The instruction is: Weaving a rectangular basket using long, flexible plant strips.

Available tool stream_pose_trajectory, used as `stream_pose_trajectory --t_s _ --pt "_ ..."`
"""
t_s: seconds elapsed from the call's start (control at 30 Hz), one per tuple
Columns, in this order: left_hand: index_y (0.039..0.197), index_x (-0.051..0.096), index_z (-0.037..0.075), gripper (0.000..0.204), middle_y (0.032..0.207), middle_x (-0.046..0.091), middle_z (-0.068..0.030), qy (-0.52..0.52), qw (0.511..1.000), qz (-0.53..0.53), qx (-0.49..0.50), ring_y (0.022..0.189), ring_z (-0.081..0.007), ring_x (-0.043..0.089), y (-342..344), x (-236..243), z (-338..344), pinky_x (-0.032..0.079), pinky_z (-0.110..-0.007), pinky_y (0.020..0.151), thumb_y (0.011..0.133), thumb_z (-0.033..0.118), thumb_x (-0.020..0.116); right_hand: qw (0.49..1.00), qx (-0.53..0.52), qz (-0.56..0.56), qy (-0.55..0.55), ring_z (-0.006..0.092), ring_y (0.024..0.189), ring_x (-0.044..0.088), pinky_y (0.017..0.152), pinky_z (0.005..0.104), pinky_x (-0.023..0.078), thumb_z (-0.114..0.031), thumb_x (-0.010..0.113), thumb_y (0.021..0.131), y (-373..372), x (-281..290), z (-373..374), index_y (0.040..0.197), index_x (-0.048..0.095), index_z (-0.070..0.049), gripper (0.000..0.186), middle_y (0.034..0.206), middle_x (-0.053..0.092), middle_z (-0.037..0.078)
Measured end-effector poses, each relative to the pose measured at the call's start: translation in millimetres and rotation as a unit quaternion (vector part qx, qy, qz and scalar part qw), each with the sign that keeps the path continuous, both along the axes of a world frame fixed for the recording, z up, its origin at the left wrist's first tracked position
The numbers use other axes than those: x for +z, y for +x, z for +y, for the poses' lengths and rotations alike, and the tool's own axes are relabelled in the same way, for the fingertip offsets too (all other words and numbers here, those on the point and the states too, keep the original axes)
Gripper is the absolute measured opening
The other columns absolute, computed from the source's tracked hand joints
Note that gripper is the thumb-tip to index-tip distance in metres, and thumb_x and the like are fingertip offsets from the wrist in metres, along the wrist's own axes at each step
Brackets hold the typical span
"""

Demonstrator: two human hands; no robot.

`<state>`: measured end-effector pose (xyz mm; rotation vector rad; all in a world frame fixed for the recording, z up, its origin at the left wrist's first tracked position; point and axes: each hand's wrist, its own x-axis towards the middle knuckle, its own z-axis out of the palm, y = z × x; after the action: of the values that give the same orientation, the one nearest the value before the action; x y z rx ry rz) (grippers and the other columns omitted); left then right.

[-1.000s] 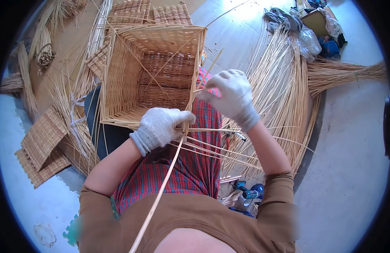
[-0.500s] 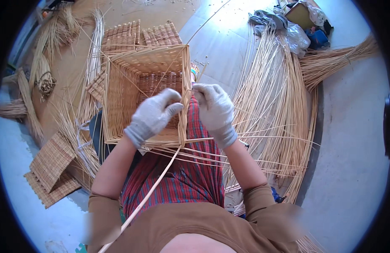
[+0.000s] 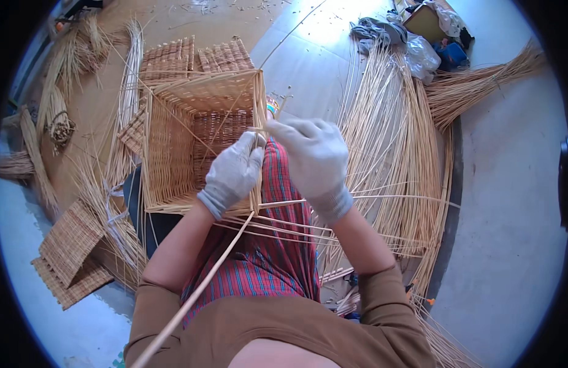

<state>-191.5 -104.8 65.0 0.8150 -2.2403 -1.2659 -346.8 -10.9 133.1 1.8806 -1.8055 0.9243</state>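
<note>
Pale floor (image 3: 505,202) strewn with cane bundles (image 3: 388,165), square wicker basket (image 3: 164,153) over plaid-covered lap (image 3: 253,276), mouth facing wearer (image 3: 296,325), depth axis running forward, left hand (image 3: 234,168) clasping its right rim (image 3: 258,98), right hand (image 3: 314,156) pinching a strand (image 3: 257,129).

Left grip (image 3: 234,170), right grip (image 3: 313,158) gloved, close together; forearms (image 3: 178,246) slanting inward.

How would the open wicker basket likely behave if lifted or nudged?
The wicker basket is probably light for its size: hollow, with thin woven walls. Those walls look fairly stiff, standing without sagging. The long cane jutting from its near corner might snag.
</note>
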Motion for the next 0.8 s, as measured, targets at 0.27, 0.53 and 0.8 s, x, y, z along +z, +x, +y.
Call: stream_pose_trajectory --t_s 0.27,0.53,0.8 --pt "0.132 0.063 0.015 0.028 0.081 0.049 0.0023 -0.041 0.999 -0.026 0.004 0.059 -0.0049 0.040 -13 -56 4 0.039 -0.021 0.051 0.104 0.021 0.060 0.967 0.090 0.193 0.139 0.0189 0.100 0.058 0.091 0.0339 0.049 -0.035 0.088 0.049 101 5 -61 0.103 0.065 -0.020 0.060 0.105 0.060 0.000" --pt "0.113 0.068 0.016 0.021 0.088 0.071 -0.0124 -0.197 0.979 -0.047 -0.006 0.079 -0.0356 0.070 9 -8 10 0.057 -0.046 0.066 0.092 0.019 0.064 0.992 -0.059 -0.070 0.091 0.0293 0.082 0.071 0.074 0.0424 0.056 -0.018 0.073 0.089 17 -6 2 0.105 0.073 -0.013 0.017 0.088 0.071 0.008" --pt "0.117 0.065 0.006 0.019 0.078 0.057 -0.0111 0.016 0.999 0.027 -0.024 0.064 -0.0190 0.058 21 14 4 0.047 -0.034 0.062 0.104 0.014 0.054 0.964 -0.053 -0.238 0.103 0.0335 0.078 0.070 0.071 0.0432 0.056 -0.020 0.072 0.092 18 -68 13 0.095 0.070 -0.009 0.012 0.088 0.072 0.012"
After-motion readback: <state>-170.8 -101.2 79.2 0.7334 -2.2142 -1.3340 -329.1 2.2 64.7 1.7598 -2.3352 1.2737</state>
